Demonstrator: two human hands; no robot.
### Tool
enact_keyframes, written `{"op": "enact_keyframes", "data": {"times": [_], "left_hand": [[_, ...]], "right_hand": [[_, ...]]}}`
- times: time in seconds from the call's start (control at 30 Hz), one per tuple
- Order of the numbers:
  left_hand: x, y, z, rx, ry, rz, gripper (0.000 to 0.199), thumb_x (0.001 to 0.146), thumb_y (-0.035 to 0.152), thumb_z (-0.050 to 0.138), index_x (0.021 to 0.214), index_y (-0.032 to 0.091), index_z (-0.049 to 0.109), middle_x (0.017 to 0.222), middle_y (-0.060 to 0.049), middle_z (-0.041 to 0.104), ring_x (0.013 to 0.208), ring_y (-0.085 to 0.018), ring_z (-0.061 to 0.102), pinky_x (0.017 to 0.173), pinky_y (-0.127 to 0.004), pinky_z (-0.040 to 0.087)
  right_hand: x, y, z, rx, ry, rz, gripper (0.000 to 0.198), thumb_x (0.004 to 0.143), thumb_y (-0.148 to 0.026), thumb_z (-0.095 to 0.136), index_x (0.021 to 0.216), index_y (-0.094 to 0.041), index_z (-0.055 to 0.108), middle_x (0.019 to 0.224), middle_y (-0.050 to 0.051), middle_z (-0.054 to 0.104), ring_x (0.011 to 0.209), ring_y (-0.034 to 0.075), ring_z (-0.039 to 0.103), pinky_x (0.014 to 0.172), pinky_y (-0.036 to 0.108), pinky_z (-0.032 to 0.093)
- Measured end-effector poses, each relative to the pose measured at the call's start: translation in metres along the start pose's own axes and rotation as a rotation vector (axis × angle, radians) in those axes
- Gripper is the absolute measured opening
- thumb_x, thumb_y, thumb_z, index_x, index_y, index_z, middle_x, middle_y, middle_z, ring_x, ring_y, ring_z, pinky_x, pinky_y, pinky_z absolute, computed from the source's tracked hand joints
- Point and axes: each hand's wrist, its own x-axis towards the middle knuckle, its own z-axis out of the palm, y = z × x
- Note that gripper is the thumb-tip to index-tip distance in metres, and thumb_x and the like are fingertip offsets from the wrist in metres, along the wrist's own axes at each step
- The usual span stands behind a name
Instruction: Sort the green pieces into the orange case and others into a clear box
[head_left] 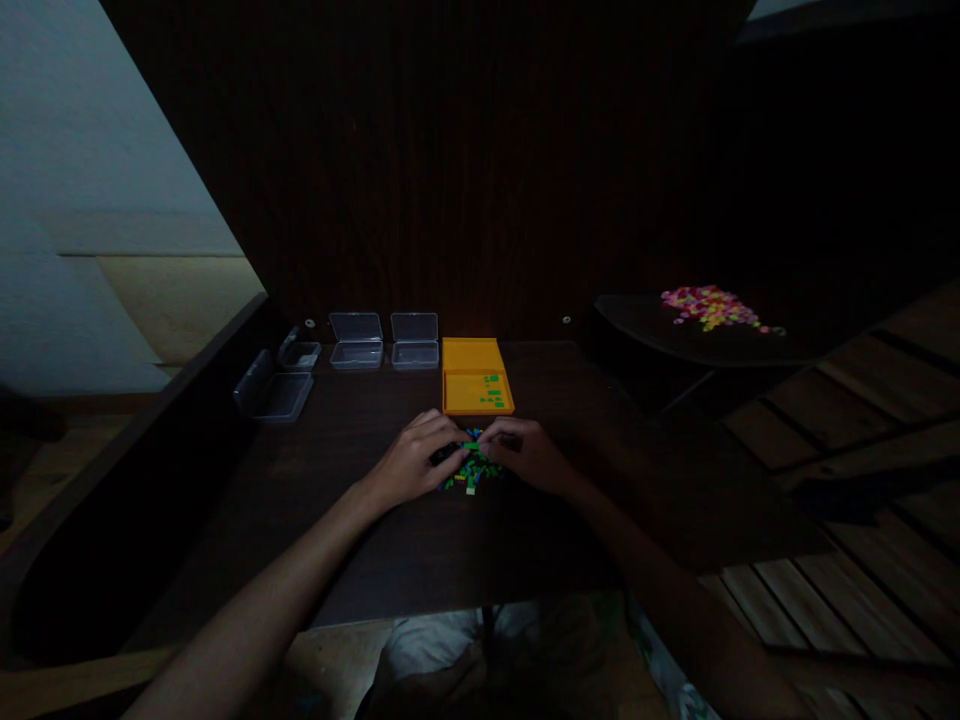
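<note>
A small heap of toy building bricks [470, 472], mostly green with some blue and yellow, lies on the dark table in front of me. Over its left side is my left hand [416, 458], thumb and fingers pinched together. My right hand [529, 452] comes in from the other side, its fingers also pinched. Between the fingertips of both hands is a green brick [472, 446], its ends partly hidden. Just beyond the hands stands a yellow box [454, 409], lid up, with several green bricks in its right half.
Clear plastic boxes with raised lids, such as one clear box [415, 356], stand left of the yellow box. A raised side panel [135, 460] borders the table at left. On a corner shelf [637, 318] at right lies a pile of pink and yellow pieces [711, 306].
</note>
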Motion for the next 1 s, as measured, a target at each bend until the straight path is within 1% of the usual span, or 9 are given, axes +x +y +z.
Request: {"op": "enact_keyframes", "data": {"times": [0.1,0.27,0.43,0.57,0.6,0.7,0.83,1.0], "left_hand": [[0.000,-0.001,0.000,0.003,0.009,-0.020,0.013,0.093,0.022,0.056,0.099,0.017,0.067,0.090,-0.007,0.070,0.085,-0.018,0.061,0.079,-0.033,0.049],[0.001,-0.001,-0.001,-0.023,0.028,-0.037,0.013,0.093,0.024,0.057,0.096,0.016,0.066,0.089,-0.007,0.069,0.084,-0.018,0.060,0.077,-0.032,0.049],[0.002,0.001,-0.003,-0.027,0.035,-0.068,0.013,0.094,0.026,0.057,0.095,0.016,0.065,0.087,-0.006,0.068,0.083,-0.018,0.059,0.078,-0.032,0.048],[0.001,0.000,-0.003,0.009,0.048,-0.110,0.012,0.094,0.026,0.055,0.097,0.016,0.062,0.088,-0.005,0.067,0.083,-0.018,0.058,0.079,-0.032,0.047],[0.001,-0.001,-0.003,0.019,0.049,-0.114,0.013,0.095,0.026,0.055,0.098,0.017,0.062,0.088,-0.005,0.067,0.084,-0.018,0.058,0.080,-0.032,0.047],[0.000,-0.003,-0.003,0.036,0.035,-0.113,0.013,0.096,0.025,0.053,0.099,0.017,0.062,0.090,-0.006,0.068,0.086,-0.018,0.058,0.082,-0.033,0.047],[-0.001,-0.006,-0.004,0.057,-0.010,-0.109,0.015,0.096,0.026,0.050,0.098,0.016,0.062,0.091,-0.007,0.068,0.086,-0.019,0.059,0.082,-0.035,0.048],[-0.002,-0.008,-0.004,0.090,-0.051,-0.117,0.017,0.096,0.026,0.049,0.098,0.017,0.063,0.091,-0.008,0.068,0.085,-0.020,0.059,0.080,-0.035,0.048]], "right_hand": [[0.000,0.000,0.000,-0.113,0.012,-0.110,0.017,0.084,-0.033,0.066,0.090,-0.018,0.070,0.069,-0.002,0.057,0.062,0.012,0.049,0.060,0.024,0.040],[0.002,0.002,0.000,-0.255,-0.003,-0.262,0.017,0.089,-0.031,0.063,0.098,-0.018,0.069,0.075,0.000,0.058,0.066,0.013,0.053,0.065,0.025,0.043],[0.005,-0.002,-0.004,-0.338,-0.003,-0.329,0.018,0.092,-0.030,0.060,0.100,-0.018,0.070,0.083,0.003,0.060,0.071,0.014,0.056,0.065,0.025,0.044],[0.021,-0.001,-0.020,-0.367,0.085,-0.367,0.015,0.090,-0.026,0.061,0.096,-0.018,0.071,0.081,0.004,0.057,0.071,0.015,0.055,0.064,0.025,0.044],[0.027,0.001,-0.026,-0.386,0.110,-0.344,0.014,0.089,-0.025,0.061,0.094,-0.018,0.072,0.082,0.004,0.057,0.072,0.015,0.056,0.064,0.026,0.044],[0.049,0.011,-0.042,-0.453,0.126,-0.273,0.012,0.085,-0.023,0.065,0.090,-0.018,0.073,0.080,0.003,0.055,0.069,0.014,0.052,0.062,0.025,0.042],[0.075,0.030,-0.053,-0.526,0.058,-0.180,0.011,0.081,-0.020,0.067,0.088,-0.016,0.075,0.079,0.003,0.055,0.067,0.013,0.051,0.061,0.025,0.039],[0.094,0.044,-0.051,-0.614,-0.080,-0.091,0.011,0.080,-0.020,0.069,0.088,-0.017,0.077,0.082,0.004,0.057,0.074,0.015,0.055,0.065,0.025,0.039]]}}
